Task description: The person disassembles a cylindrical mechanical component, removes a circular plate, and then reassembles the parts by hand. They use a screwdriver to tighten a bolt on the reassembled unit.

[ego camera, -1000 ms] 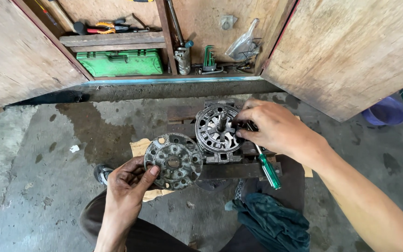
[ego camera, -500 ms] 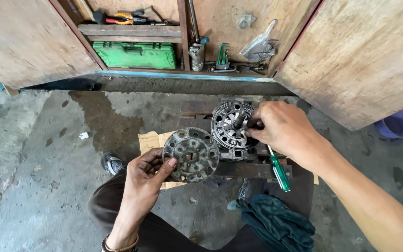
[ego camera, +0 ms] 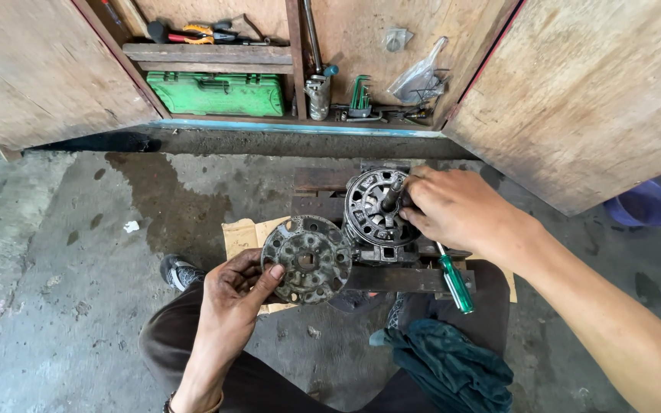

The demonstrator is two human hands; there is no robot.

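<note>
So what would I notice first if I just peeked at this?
Two grimy hands in the middle: the left hand holds a round holed metal cover, and the right hand grips the motor beside it. Behind them, a bright green toolbox sits in the open wooden cupboard.

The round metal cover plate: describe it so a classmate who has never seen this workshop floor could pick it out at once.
Start at the open wooden cupboard, then drop to the motor body under the right hand. Just left of it, the left hand holds the round metal cover plate: a flat, grimy disc pierced with holes, unlike the deeper motor.
</note>
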